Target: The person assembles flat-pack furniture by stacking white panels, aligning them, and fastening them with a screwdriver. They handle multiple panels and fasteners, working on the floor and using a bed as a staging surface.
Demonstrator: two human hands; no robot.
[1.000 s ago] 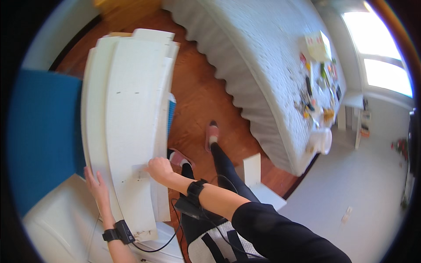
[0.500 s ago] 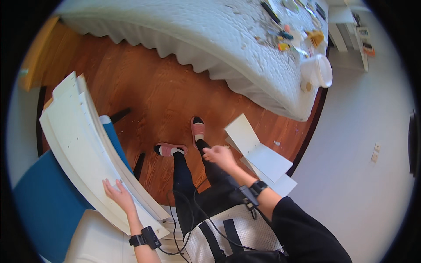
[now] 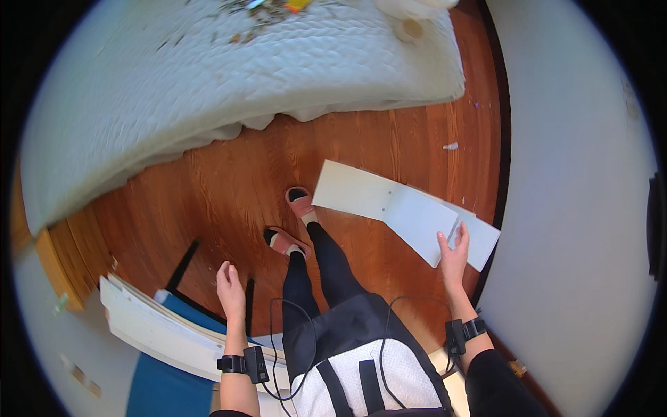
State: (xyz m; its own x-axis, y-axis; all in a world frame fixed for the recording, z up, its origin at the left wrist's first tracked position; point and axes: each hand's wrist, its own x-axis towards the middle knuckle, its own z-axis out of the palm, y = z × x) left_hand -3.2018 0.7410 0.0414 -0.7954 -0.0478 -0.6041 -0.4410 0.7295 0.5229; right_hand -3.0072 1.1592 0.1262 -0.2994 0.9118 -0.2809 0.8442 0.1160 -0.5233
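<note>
White quilted mattress (image 3: 229, 76) fills everything way out past our hands, sitting on the reddish wood floor (image 3: 229, 187). Next biggest is the stack of white panels (image 3: 160, 326), lying over something blue just outside our left hand (image 3: 231, 290). That hand hangs open above the floor, fingers loose, touching nothing and holding nothing as far as we can see. Then there's the long white board (image 3: 389, 201) flat on the floor, running from our feet out to our right hand (image 3: 453, 256). Right hand's fingers are spread and resting on the board's near end, next to a second white piece (image 3: 479, 244). No grip closed round it yet. So we'd guess we're early on: one board just reached, whole stack yet to handle. Both wrists wear black bands (image 3: 242, 363) with cables.
</note>
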